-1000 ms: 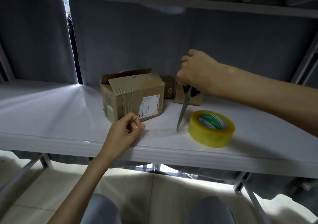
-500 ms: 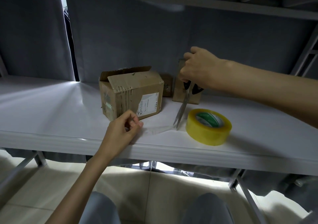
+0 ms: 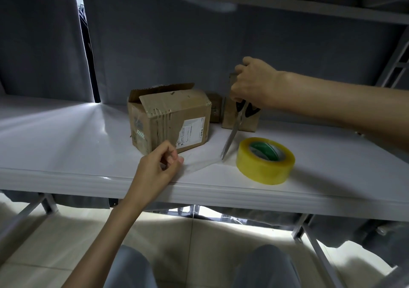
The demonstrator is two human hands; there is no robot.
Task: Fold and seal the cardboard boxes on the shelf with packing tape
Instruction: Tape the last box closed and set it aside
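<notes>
A brown cardboard box (image 3: 170, 119) with a white label stands on the white shelf (image 3: 66, 146), one back flap still raised. My left hand (image 3: 158, 168) pinches the end of a clear tape strip (image 3: 200, 162) near the shelf's front edge. That strip stretches right toward the yellowish tape roll (image 3: 265, 160), which lies flat. My right hand (image 3: 252, 84) grips black-handled scissors (image 3: 234, 128), blades pointing down, their tip at the strip just left of the roll.
Two smaller cardboard boxes stand at the back: one (image 3: 215, 107) beside the big box, another (image 3: 240, 121) behind the scissors. Grey fabric lines the back wall. An upper shelf hangs overhead. My knees and a tiled floor show below the shelf edge.
The scissor blades opened half a second ago and look closed now at the tape strip. Both hands stay nearly where they were; the view shifted slightly.
</notes>
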